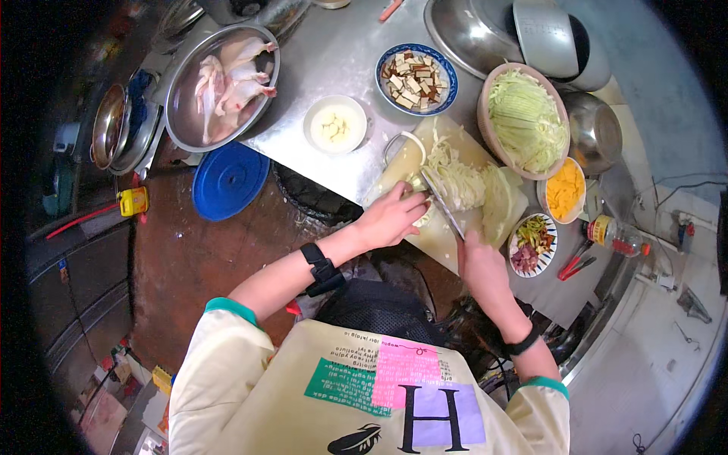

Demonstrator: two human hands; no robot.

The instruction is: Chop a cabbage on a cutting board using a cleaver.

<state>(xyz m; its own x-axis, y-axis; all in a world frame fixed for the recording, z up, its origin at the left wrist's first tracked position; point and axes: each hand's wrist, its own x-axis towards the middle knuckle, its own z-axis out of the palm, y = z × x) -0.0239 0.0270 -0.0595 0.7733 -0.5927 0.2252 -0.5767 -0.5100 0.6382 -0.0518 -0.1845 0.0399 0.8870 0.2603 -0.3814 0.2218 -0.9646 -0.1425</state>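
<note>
My right hand grips the handle of a kitchen knife, its blade angled across a pale cutting board. My left hand is left of the blade, fingers curled on a pale piece of cabbage that they partly hide. To the right of the blade lies a heap of shredded cabbage, and beyond it a larger cabbage leaf piece. A white ring handle is at the board's far left corner.
Around the board are a basket of shredded cabbage, sliced tofu-like pieces in a blue bowl, a white bowl, orange slices, a plate of chopped ingredients, tongs and a bottle. Raw poultry legs fill a metal basin.
</note>
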